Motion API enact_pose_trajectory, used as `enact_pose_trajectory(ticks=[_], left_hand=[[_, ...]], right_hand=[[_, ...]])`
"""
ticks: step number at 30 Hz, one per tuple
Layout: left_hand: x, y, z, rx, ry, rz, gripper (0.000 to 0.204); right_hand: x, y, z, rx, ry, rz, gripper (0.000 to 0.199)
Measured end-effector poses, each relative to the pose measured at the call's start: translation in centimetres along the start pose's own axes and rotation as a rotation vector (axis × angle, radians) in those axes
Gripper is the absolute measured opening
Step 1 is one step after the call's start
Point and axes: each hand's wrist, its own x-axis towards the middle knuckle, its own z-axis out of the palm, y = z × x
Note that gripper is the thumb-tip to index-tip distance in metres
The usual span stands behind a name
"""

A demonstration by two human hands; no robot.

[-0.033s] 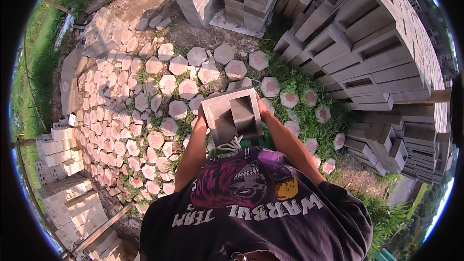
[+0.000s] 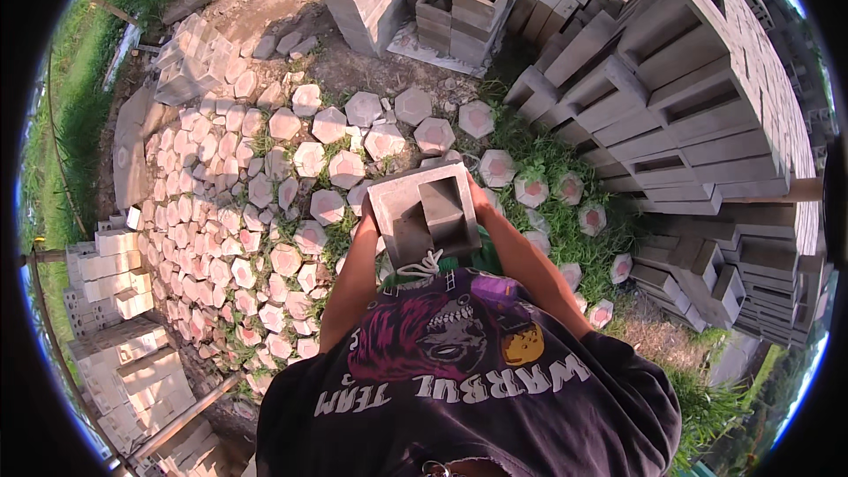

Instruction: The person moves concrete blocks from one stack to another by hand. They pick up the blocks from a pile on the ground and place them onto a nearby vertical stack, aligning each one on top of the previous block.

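Ground: dirt and green grass, with lots of six-sided paving stones [image 2: 329,125] laid out in front of the person, pinkish in the middle.
Big block pile: a high wall of grey blocks [image 2: 746,159] curves along the right side.
Other piles: a tall grey stack [image 2: 358,19] stands up ahead, and paler stacks [image 2: 108,267] sit on the left.
Shirt: a black shirt [image 2: 539,420] with a bright picture on the front.
Block: one grey block [image 2: 426,214] with two big holes is in front of the person's tummy, between both hands, holes facing up to the head.
Hands: the left hand [image 2: 365,221] is on the block's left side, the right hand [image 2: 480,199] on its right side.
Fingers: they seem to have hold of the block, but most are hidden, so I cannot tell how far they spread.
String: a white string [image 2: 430,261] hangs at the block's near edge.
Just changed: only the ground has slid a tiny bit in view; hands and block match the moment before, so the hold looks steady.
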Motion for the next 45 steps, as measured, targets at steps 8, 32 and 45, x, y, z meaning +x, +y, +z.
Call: enact_pose_trajectory(ticks=[8, 32, 45], left_hand=[[10.2, 9.8, 10.2, -0.094, 0.147, 0.111, 0.058], [37.7, 25.8, 19.0, 0.464, 0.243, -0.199, 0.043], [62.0, 15.8, 4.4, 0.790, 0.473, -0.192, 0.038]], right_hand=[[15.4, -15.5, 2.3, -0.118, -0.018, 0.145, 0.061], [25.6, -28.0, 7.0, 0.296, 0.764, -0.127, 0.049], [44.3, -19.6, -14.6, 0.497, 0.708, -0.134, 0.056]])
